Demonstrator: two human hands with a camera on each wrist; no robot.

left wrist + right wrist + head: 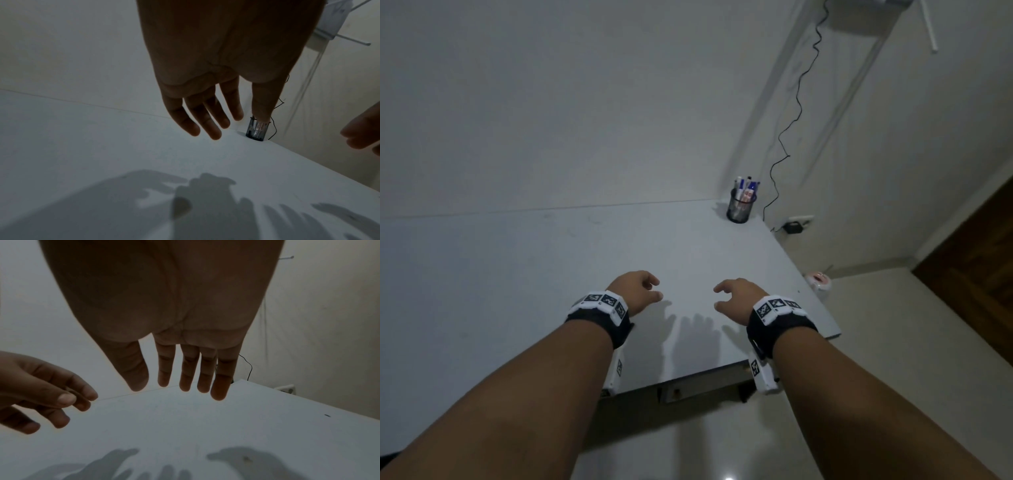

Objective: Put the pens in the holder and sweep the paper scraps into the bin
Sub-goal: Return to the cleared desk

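Observation:
A black mesh holder point(741, 207) stands at the far right corner of the grey table point(585, 267), with several pens point(745, 188) upright in it. The left wrist view shows the same holder point(257, 131) past my fingers. My left hand point(640, 291) hovers above the table's near part, fingers relaxed, holding nothing. Beside it my right hand point(736, 298) also hovers with straight fingers and nothing in it. In the wrist views both hands, left point(213, 113) and right point(180, 369), hang palm down over bare table. A small bin point(819, 283) sits on the floor by the table's right edge.
A black cable point(791, 130) runs down the wall to a plug and socket point(796, 224) behind the table. The table's right edge point(808, 284) and near edge drop to a light tiled floor. A dark wooden door point(979, 257) is at the right.

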